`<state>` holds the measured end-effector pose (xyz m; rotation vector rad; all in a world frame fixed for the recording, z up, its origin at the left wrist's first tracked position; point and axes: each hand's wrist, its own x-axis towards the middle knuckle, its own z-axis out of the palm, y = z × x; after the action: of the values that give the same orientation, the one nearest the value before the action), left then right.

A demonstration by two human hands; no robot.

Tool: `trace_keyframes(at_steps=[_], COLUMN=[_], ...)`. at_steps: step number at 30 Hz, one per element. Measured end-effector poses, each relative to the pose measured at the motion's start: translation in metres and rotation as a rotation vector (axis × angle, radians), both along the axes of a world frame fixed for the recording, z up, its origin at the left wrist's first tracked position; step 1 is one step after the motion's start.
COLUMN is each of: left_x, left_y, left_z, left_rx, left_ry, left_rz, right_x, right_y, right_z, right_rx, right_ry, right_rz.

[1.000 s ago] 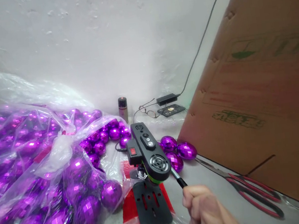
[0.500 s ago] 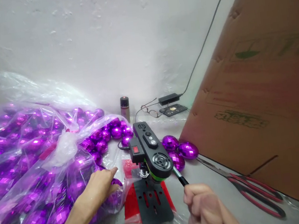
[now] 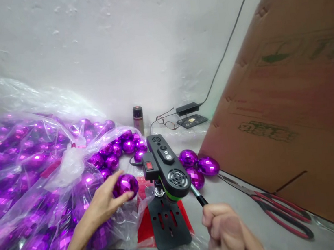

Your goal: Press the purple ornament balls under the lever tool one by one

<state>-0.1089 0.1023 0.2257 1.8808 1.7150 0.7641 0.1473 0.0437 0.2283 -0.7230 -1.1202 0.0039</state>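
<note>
Far left, along the surface's (image 3: 213, 192) left edge: bags (image 3: 23, 180) of purple faceted balls, packed full. Just right of them, left hand (image 3: 105, 201) curled round one ball (image 3: 126, 184), fingers half closed, lifting it clear of the open bag mouth. Mid-front: black machine (image 3: 168, 168) on its stand, red switch facing left, over a red sheet (image 3: 146, 226). Near the front edge, right hand (image 3: 226, 232) fisted tight round a thin black tool (image 3: 198, 194) whose tip points under the machine head. Beyond, three loose balls (image 3: 198, 166); right again, red-handled scissors (image 3: 276, 209) beside a leaning carton (image 3: 290, 104). Judging by the piles: one ball in hand, three perhaps finished, most still bagged.
</note>
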Motion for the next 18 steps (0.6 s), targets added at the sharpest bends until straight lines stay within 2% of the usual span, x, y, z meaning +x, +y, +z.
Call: trace_keyframes(at_steps=[2, 4, 8, 13, 15, 18], left_x=[-0.006, -0.005, 0.017, 0.052, 0.059, 0.063], left_y=[-0.002, -0.012, -0.05, -0.096, -0.106, -0.115], left_z=[-0.001, -0.005, -0.025, -0.06, -0.074, -0.094], left_rx=[0.049, 0.066, -0.087, -0.333, -0.409, -0.505], left_ry=[-0.386, -0.736, -1.328, -1.767, -1.868, -1.916], left_rz=[0.211, 0.358, 0.423, 0.488, 0.462, 0.469], right_x=[-0.001, -0.003, -0.003, 0.002, 0.002, 0.0], right_y=[0.0, 0.001, 0.003, 0.005, 0.005, 0.005], right_z=[0.0, 0.002, 0.008, 0.013, 0.015, 0.019], right_rx=[0.007, 0.016, 0.002, 0.047, 0.039, 0.018], right_ry=[-0.004, -0.008, -0.014, -0.071, -0.08, -0.073], right_rz=[-0.005, -0.023, -0.041, -0.025, -0.034, -0.034])
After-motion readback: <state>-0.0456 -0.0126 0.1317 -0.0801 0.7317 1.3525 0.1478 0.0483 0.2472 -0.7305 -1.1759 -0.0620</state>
